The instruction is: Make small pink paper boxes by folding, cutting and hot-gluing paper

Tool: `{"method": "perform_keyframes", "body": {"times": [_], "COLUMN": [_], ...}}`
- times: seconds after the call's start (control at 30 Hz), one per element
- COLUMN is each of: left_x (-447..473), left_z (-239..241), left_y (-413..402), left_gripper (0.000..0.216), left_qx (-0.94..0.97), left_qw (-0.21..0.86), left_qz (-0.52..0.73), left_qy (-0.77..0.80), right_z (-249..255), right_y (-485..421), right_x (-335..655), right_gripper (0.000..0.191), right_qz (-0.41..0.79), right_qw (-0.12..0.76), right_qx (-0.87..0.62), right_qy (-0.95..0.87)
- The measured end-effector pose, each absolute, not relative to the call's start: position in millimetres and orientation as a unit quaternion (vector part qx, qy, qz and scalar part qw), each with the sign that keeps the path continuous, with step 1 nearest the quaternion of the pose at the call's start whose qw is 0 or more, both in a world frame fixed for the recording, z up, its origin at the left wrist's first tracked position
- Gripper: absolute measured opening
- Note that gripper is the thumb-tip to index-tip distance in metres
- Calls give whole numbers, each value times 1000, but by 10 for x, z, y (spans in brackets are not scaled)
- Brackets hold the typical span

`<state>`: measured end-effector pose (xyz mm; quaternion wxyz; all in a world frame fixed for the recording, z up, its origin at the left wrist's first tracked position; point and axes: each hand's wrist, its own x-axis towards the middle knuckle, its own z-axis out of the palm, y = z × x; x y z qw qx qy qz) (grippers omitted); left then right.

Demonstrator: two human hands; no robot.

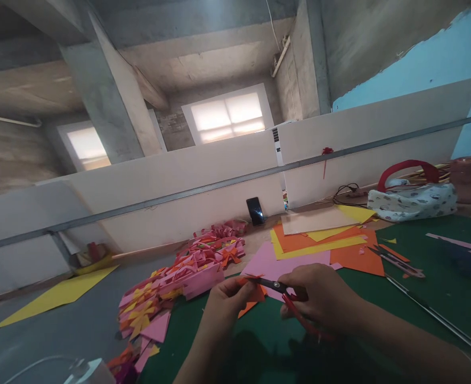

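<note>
My left hand (225,298) pinches a small piece of orange paper (252,300) over the green mat (427,314). My right hand (319,301) grips red-handled scissors (283,292), whose dark blades point left and meet the orange piece at its top edge. Both hands hover just above the mat, close together. A pink sheet (269,262) lies right behind them.
A heap of pink, orange and yellow folded paper pieces (179,280) lies to the left. Stacked orange and yellow sheets (323,240) sit behind, with a phone (255,210) leaning on the white partition (203,181). A cutter (399,261), a metal ruler (439,317) and a patterned bag (413,200) are to the right.
</note>
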<state>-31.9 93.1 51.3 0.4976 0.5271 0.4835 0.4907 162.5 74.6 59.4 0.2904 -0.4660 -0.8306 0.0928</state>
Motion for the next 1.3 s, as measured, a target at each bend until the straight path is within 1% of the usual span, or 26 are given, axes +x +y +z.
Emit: {"method": "perform_keyframes", "body": {"times": [0.13,0.33,0.6,0.8,0.93,1.2,1.3], "left_x": [-335,-330,-341,-352,-351,-379,-382], "left_z": [536,595,679,679,670,640,630], "left_y": [920,885,845,850,856,884,896], "left_gripper": [24,20,12,13,14,11,10], "left_qx": [544,552,579,588,602,615,625], "left_qw": [503,512,499,507,514,524,520], "left_qz": [475,470,464,448,422,415,404], "left_qy": [474,461,448,443,442,419,419], "right_z": [605,619,657,611,580,569,566], "right_y": [745,757,760,773,781,780,769], "right_x": [1635,1655,1685,1658,1646,1655,1656], "right_gripper": [31,32,27,25,27,30,27], "right_qz": [94,65,46,45,37,36,37], "right_qw": [285,275,260,259,254,244,244], "right_qx": [-462,-464,-458,-443,-439,-441,-437], "right_qy": [-835,-840,-849,-857,-861,-863,-865]}}
